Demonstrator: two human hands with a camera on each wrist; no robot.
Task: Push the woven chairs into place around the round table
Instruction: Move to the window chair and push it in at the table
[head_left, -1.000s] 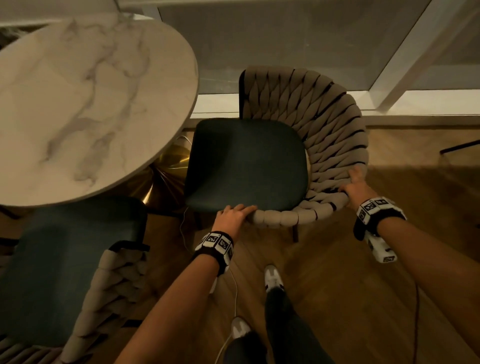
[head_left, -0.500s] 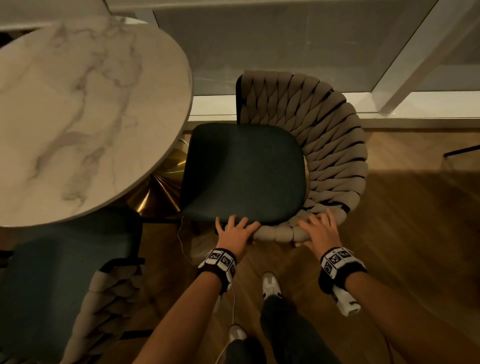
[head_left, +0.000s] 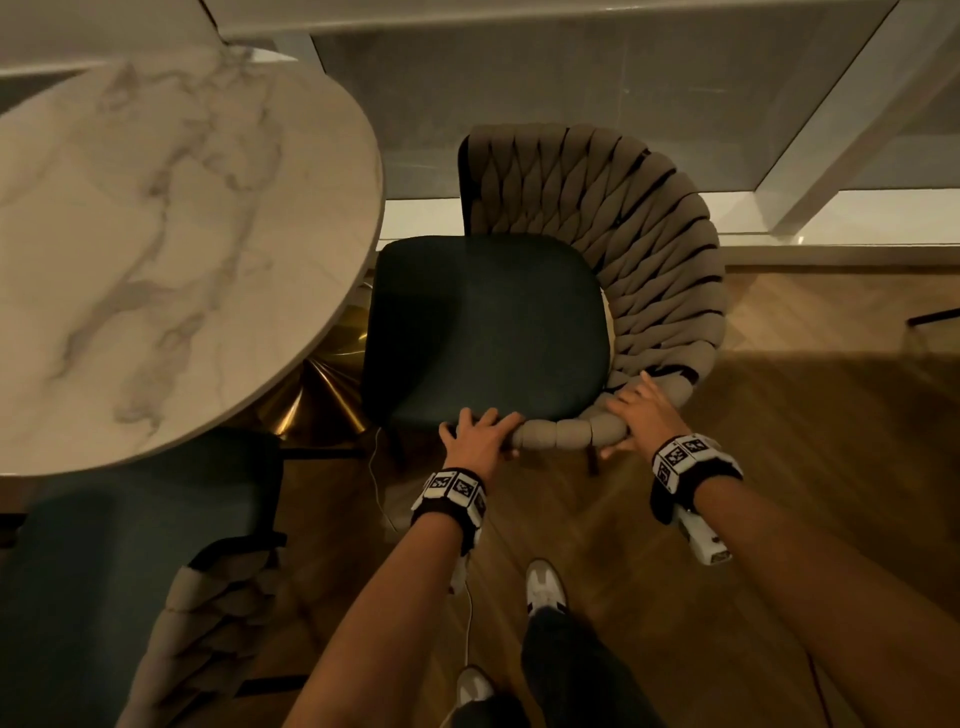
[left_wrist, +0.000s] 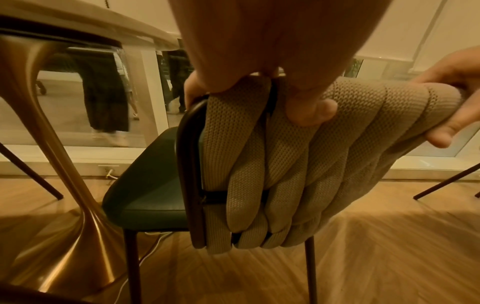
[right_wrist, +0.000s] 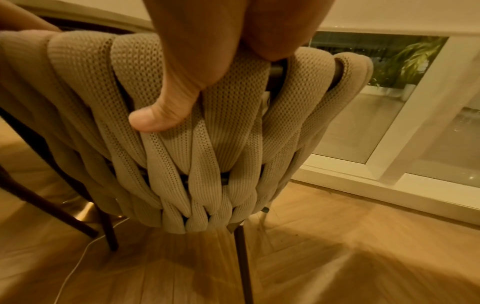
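- Head view: left hand (head_left: 480, 434) and right hand (head_left: 644, 410) both clasp the woven chair (head_left: 660, 270) by its near rim, thumbs hooked under.
- Chair stands right of the desk (head_left: 156, 249), seat barely tucked.
- Judgement: mid-push; next, slide it leftward, clear of the pedestal.

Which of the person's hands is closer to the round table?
Left. The left hand grips the chair's rim end nearest the table; the right hand grips the rim farther away.

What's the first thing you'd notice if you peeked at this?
Two hands gripping a woven chair: the left hand at the end of its braided back, the right hand further along the rim. Left of the chair stands a round marble table on a shiny gold base.
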